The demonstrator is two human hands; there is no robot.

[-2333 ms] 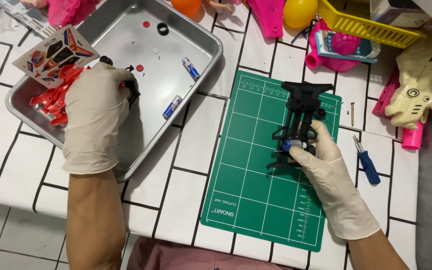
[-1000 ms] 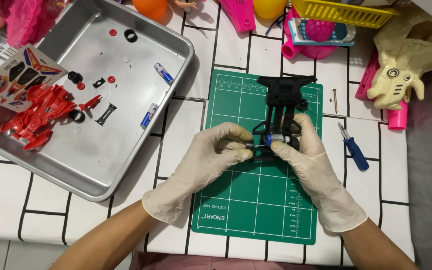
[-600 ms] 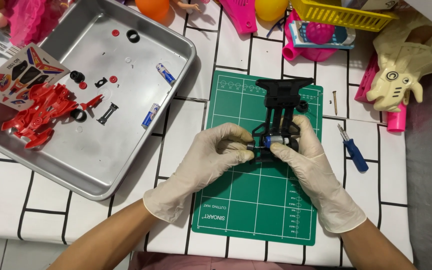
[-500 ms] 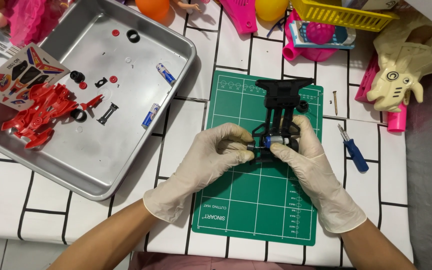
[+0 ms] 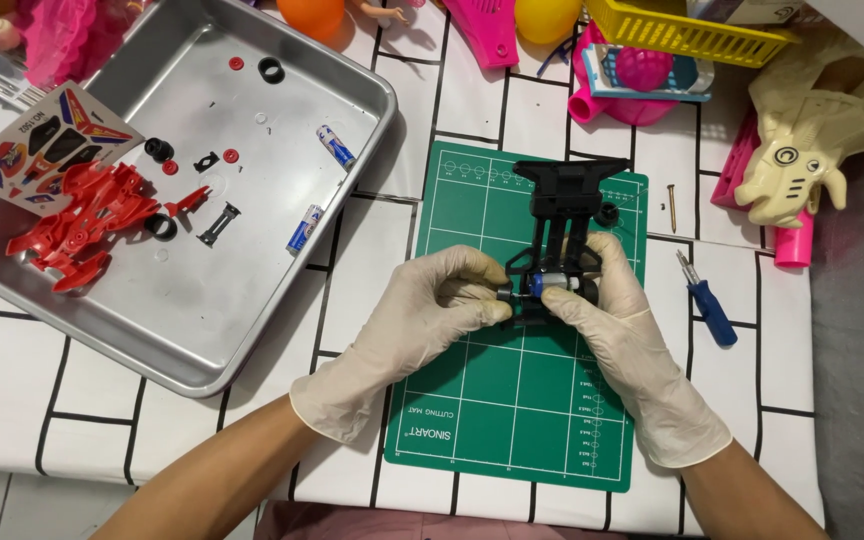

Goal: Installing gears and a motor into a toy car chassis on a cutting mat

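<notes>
Head view: at frame centre, gloved left hand [image 5: 422, 310] and right hand [image 5: 617, 320] pinch a black toy car chassis [image 5: 564, 235] over the green cutting mat [image 5: 512, 420], fingers pressed around it; metal tray [image 5: 252, 330] lies upper left, screwdriver [image 5: 707, 300] right.

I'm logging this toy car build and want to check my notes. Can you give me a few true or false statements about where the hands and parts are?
1. Both gloved hands, left hand and right hand, hold the black chassis over the green cutting mat. True.
2. The red car body lies on the mat. False: it lies in the metal tray.
3. The blue screwdriver is in the right hand. False: it lies on the table, right of the mat.
4. Two batteries lie in the tray. True.
</notes>
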